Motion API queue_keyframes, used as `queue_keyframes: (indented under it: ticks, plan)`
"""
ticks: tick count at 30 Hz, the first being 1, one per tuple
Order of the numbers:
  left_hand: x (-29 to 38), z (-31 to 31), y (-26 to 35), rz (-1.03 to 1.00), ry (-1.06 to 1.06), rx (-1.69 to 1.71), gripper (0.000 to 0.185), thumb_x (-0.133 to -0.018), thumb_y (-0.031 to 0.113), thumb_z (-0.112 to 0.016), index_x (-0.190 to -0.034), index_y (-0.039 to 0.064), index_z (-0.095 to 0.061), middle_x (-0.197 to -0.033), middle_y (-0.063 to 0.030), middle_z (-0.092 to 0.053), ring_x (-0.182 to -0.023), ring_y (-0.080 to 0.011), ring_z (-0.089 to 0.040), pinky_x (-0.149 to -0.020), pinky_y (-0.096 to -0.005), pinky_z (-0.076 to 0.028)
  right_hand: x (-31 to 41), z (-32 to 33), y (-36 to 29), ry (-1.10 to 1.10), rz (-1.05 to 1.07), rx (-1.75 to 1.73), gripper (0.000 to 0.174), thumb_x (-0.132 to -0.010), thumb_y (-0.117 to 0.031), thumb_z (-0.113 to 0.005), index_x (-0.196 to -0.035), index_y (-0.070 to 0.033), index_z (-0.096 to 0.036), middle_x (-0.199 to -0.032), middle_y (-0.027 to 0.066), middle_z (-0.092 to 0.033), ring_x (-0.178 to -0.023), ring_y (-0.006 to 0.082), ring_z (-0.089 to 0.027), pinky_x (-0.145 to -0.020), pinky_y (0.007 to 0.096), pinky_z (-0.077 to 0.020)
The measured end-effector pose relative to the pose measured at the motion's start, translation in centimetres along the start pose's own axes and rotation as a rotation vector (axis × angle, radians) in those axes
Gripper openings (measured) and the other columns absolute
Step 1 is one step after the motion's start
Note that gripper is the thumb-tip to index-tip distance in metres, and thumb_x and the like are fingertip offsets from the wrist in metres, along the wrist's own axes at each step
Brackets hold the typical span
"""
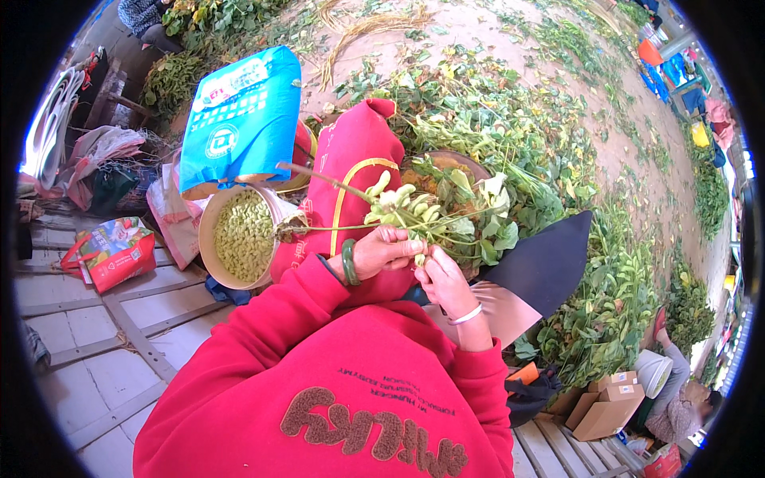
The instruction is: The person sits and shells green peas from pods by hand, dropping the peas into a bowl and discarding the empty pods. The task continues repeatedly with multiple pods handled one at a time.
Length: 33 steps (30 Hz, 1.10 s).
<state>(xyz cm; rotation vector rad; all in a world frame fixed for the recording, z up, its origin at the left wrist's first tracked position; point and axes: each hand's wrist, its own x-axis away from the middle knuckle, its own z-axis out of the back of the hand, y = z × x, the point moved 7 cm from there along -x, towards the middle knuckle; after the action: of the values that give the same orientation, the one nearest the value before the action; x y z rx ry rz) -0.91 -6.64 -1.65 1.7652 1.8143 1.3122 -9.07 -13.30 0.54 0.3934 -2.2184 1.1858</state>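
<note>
A cut soybean plant (pixel 412 209) with plump green pods and wilted leaves lies across my lap, its bare stem pointing up and left. My left hand (pixel 382 251), with a green bangle at the wrist, pinches a green pod at the lower edge of the plant. Right beside it, my right hand (pixel 445 278), with a pale bangle, has its fingertips on the same pod cluster. Shelled green beans (pixel 244 233) fill much of a round white bucket (pixel 206 245) at the left of my knee. Red cloth (pixel 358 143) with a yellow stripe covers my leg.
A blue printed bag (pixel 239 119) stands behind the bucket, and a red shopping bag (pixel 122 254) lies at left. Heaps of bean plants (pixel 514 131) cover the ground ahead and right. Cardboard boxes (pixel 606 406) and another person (pixel 675 412) are at lower right; someone else (pixel 146 24) sits at upper left.
</note>
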Motion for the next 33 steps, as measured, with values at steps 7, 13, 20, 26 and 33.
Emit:
queue_keyframes:
  ticks: [7, 13, 20, 26, 33]
  plan:
    - [0.2, 0.1, -2.7, 0.012, 0.046, -0.021, 0.016, -0.089, 0.021, -0.054, -0.095, 0.006, -0.055, -0.064, 0.0024, -0.049, -0.048, -0.0030, -0.036, -0.042, -0.0173, -0.024, -1.6, 1.1, 1.0, 0.250, 0.448, 0.754, 0.013, -0.090, -0.014, -0.040, -0.092, -0.002, -0.046, -0.061, 0.0109, -0.051, -0.055, 0.0219, -0.053, -0.054, 0.0358, -0.0417]
    - [0.8, 0.7, -3.2, 0.068, 0.101, 0.161, 0.021, -0.088, 0.015, -0.051, -0.103, 0.002, -0.056, -0.071, 0.0013, -0.052, -0.047, -0.0040, -0.039, -0.039, -0.0181, -0.026, -0.7, 1.9, -0.2, 0.297, 0.424, 0.753, 0.019, -0.089, -0.018, -0.043, -0.083, -0.001, -0.050, -0.060, 0.0159, -0.053, -0.056, 0.0303, -0.055, -0.053, 0.0384, -0.0422]
    - [0.9, 1.2, -3.7, 0.151, 0.238, -0.004, 0.022, -0.083, 0.011, -0.042, -0.087, 0.000, -0.060, -0.056, -0.0002, -0.050, -0.039, -0.0065, -0.036, -0.036, -0.0201, -0.025, -1.8, 2.3, -6.8, 0.622, 0.700, 1.006, 0.031, -0.090, -0.026, -0.043, -0.084, 0.000, -0.057, -0.077, 0.0207, -0.060, -0.073, 0.0369, -0.058, -0.065, 0.0419, -0.0455]
    - [0.5, 2.4, -4.9, 0.083, 0.235, 0.003, 0.021, -0.084, 0.010, -0.042, -0.089, 0.003, -0.061, -0.060, 0.0005, -0.053, -0.043, -0.0059, -0.040, -0.039, -0.0195, -0.030, -6.1, 3.1, -3.3, 0.399, 0.321, 1.242, 0.040, -0.085, -0.038, -0.048, -0.083, 0.001, -0.057, -0.079, 0.0232, -0.061, -0.077, 0.0384, -0.059, -0.071, 0.0450, -0.0462]
    - [-1.2, 1.9, -0.7, -0.320, 0.285, -0.179, 0.025, -0.085, 0.008, -0.041, -0.100, 0.006, -0.061, -0.074, -0.0008, -0.058, -0.059, -0.0041, -0.045, -0.052, -0.0190, -0.037, -2.9, 3.1, -6.9, 0.319, 0.524, 0.550, 0.025, -0.081, -0.022, -0.063, -0.078, -0.001, -0.049, -0.063, 0.0049, -0.050, -0.059, 0.0120, -0.047, -0.057, 0.0275, -0.0411]
